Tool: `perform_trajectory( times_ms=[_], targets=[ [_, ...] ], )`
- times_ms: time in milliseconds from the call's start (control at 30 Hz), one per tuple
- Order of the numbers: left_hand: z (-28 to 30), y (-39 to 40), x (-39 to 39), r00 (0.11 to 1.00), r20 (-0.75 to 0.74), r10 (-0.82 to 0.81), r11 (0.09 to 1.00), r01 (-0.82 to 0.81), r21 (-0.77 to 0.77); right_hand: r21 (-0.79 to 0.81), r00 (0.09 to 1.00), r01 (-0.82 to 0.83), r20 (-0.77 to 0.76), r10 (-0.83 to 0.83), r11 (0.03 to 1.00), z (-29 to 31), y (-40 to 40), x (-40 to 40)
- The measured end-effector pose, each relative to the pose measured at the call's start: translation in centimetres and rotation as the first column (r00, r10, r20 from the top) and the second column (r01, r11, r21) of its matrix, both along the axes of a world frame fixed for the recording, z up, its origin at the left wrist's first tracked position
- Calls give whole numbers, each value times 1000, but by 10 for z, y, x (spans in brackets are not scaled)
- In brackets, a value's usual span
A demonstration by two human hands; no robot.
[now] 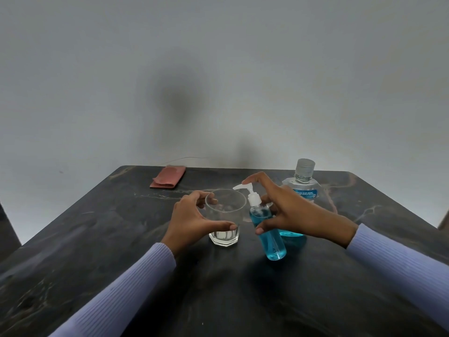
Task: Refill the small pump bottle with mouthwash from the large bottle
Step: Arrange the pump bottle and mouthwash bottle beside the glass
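The small pump bottle (268, 229), filled with blue mouthwash, stands on the dark marbled surface (315, 288) just to the right of a clear drinking glass (224, 216). The right hand (294, 210) wraps thumb and fingers round the pump bottle's body, and its index finger rests on top of the white pump head (247, 189), whose spout points over the rim of the glass. The left hand (192, 220) has its grip round the glass, thumb on the near side low down and fingers at the far rim. The glass looks almost empty. The large mouthwash bottle (302, 183), capped, stands behind the pump bottle, partly hidden by the right hand. A folded reddish cloth (167, 177) lies well beyond the glass, near the surface's far edge.
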State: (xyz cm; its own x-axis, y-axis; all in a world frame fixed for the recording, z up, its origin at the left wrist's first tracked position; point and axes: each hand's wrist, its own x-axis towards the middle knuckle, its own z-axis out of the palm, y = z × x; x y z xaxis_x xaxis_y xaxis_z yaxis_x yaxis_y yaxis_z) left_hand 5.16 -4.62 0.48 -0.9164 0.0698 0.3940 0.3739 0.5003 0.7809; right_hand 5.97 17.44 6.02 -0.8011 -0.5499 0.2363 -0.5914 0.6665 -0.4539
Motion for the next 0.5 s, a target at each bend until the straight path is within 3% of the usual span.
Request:
perform_trajectory(
  times_ms=[500],
  targets=[
    [-2,0,-2,1000,-5,1,1000,-2,-2,-47,1000,11,4,-11,999,-2,2,-1]
  ],
)
